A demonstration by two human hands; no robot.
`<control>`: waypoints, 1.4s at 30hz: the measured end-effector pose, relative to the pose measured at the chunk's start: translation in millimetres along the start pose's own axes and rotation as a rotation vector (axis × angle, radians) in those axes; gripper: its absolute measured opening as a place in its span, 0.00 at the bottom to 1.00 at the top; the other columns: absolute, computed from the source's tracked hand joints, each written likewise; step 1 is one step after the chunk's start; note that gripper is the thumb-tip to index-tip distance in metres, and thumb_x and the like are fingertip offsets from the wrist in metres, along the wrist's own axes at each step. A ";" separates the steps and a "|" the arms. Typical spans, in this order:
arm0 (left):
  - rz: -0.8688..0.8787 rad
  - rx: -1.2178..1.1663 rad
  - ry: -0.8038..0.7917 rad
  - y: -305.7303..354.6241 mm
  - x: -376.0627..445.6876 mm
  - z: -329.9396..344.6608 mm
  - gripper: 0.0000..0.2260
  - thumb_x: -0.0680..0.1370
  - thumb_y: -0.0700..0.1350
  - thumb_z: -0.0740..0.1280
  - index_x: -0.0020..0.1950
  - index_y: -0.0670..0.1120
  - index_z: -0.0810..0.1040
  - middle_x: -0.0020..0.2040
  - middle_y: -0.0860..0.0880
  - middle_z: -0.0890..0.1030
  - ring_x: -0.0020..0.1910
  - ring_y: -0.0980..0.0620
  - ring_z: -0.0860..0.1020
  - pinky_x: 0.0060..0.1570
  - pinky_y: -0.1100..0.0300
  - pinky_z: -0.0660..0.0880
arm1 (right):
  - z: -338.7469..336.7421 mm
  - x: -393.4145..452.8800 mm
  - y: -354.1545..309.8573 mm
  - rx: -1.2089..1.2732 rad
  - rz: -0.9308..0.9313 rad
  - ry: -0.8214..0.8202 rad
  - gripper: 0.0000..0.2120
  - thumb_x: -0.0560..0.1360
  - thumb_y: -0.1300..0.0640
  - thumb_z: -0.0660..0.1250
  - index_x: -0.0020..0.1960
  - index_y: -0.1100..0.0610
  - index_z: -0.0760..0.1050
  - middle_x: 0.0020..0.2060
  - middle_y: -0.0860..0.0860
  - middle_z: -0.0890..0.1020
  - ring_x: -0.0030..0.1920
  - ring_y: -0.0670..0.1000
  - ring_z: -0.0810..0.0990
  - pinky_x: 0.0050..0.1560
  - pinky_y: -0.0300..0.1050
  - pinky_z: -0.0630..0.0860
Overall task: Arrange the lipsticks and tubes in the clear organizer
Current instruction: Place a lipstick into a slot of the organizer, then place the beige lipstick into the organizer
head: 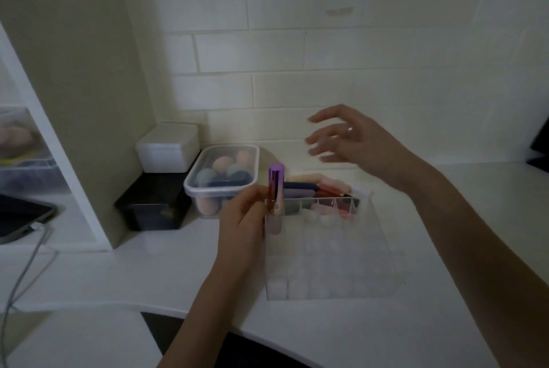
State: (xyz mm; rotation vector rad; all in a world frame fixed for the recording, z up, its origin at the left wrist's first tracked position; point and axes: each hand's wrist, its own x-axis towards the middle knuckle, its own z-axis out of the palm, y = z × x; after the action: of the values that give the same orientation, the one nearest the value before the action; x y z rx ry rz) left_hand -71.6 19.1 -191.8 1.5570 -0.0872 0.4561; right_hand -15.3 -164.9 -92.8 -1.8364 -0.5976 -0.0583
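Note:
A clear organizer [332, 263] with a grid of small cells stands on the white counter at the centre. My left hand [242, 225] holds a purple-capped lip gloss tube [275, 198] upright at the organizer's back left corner; its lower end seems to be in a corner cell. Behind the organizer lies a pile of lipsticks and tubes [315, 187] in pink, purple and red. My right hand [347, 137] hovers in the air above and behind the pile, fingers spread, holding nothing.
A clear lidded tub of makeup sponges [222, 177] sits left of the pile. A white box [167, 149] rests on a black box [154, 207] in the corner. Shelves, a dark device and a cable [26, 266] are at far left. The tiled wall is close behind.

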 end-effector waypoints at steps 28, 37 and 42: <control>0.200 0.116 -0.036 -12.5 14.3 2.9 0.12 0.72 0.39 0.56 0.33 0.54 0.70 0.29 0.58 0.75 0.29 0.61 0.70 0.30 0.71 0.65 | 4.7 69.9 91.7 -0.526 -0.056 0.020 0.16 0.78 0.48 0.61 0.64 0.42 0.68 0.44 0.52 0.76 0.41 0.50 0.76 0.44 0.41 0.72; 0.158 0.146 -0.016 -13.1 13.2 3.4 0.08 0.73 0.42 0.56 0.37 0.46 0.73 0.32 0.58 0.76 0.31 0.62 0.71 0.33 0.69 0.68 | 3.9 21.8 30.0 -0.121 -0.072 0.035 0.16 0.75 0.62 0.66 0.60 0.48 0.69 0.42 0.52 0.75 0.38 0.50 0.77 0.44 0.51 0.81; 0.154 0.137 -0.017 -10.5 10.9 3.7 0.10 0.75 0.39 0.56 0.35 0.49 0.72 0.30 0.57 0.75 0.30 0.62 0.70 0.30 0.73 0.67 | 4.5 10.9 11.2 -0.219 -0.130 -0.055 0.24 0.71 0.57 0.71 0.64 0.44 0.70 0.45 0.52 0.81 0.43 0.47 0.80 0.48 0.34 0.77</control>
State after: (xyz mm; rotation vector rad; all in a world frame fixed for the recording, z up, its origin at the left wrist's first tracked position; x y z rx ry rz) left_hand -57.2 18.4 -198.0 1.6958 -0.1940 0.5802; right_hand -2.2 -159.3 -100.6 -2.0132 -0.7741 -0.1666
